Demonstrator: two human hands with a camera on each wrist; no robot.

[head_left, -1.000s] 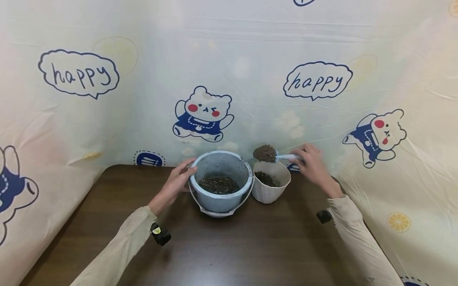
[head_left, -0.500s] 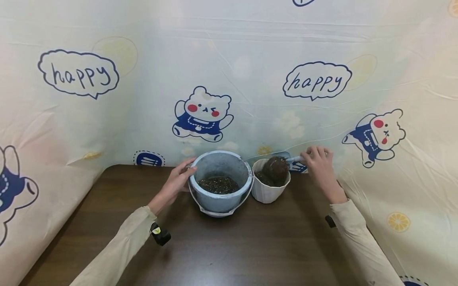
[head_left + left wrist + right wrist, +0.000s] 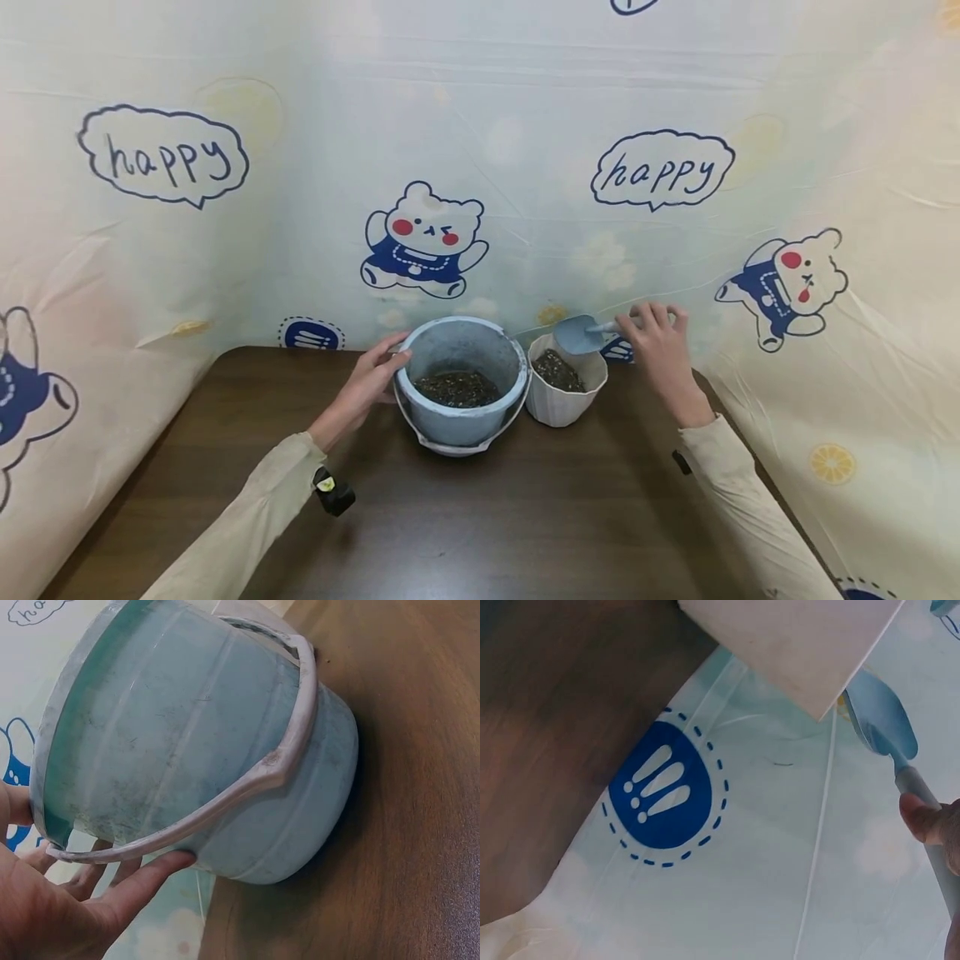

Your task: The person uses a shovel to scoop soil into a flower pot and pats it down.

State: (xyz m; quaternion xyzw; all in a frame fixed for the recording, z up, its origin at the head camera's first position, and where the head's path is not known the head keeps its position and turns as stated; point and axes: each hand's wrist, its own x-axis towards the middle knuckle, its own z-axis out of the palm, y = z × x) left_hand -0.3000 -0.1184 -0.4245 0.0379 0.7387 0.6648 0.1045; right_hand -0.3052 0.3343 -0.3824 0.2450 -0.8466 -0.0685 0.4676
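Note:
A light blue bucket (image 3: 462,433) stands upright on the table with dark soil (image 3: 457,389) in it. My left hand (image 3: 366,385) holds its left side at the rim, and in the left wrist view the fingers (image 3: 142,889) lie against the outer wall below the handle. Just right of the bucket is a white faceted flower pot (image 3: 564,408), part filled with soil (image 3: 557,370). In my right hand (image 3: 660,354) is the handle of a small blue trowel (image 3: 581,335). Its tilted, bare blade is over the pot's back rim. The pot's white wall (image 3: 795,652) hides the blade's tip in the right wrist view.
The bucket's pale handle (image 3: 225,796) hangs down its near side. Behind the dark wooden table (image 3: 465,525) rises a printed cloth (image 3: 540,167), close to the trowel and the pot.
The heap of soil on the trowel has gone into the pot as the blade tipped. Now the blade is bare and slightly raised. My left hand and the bucket have stayed put.

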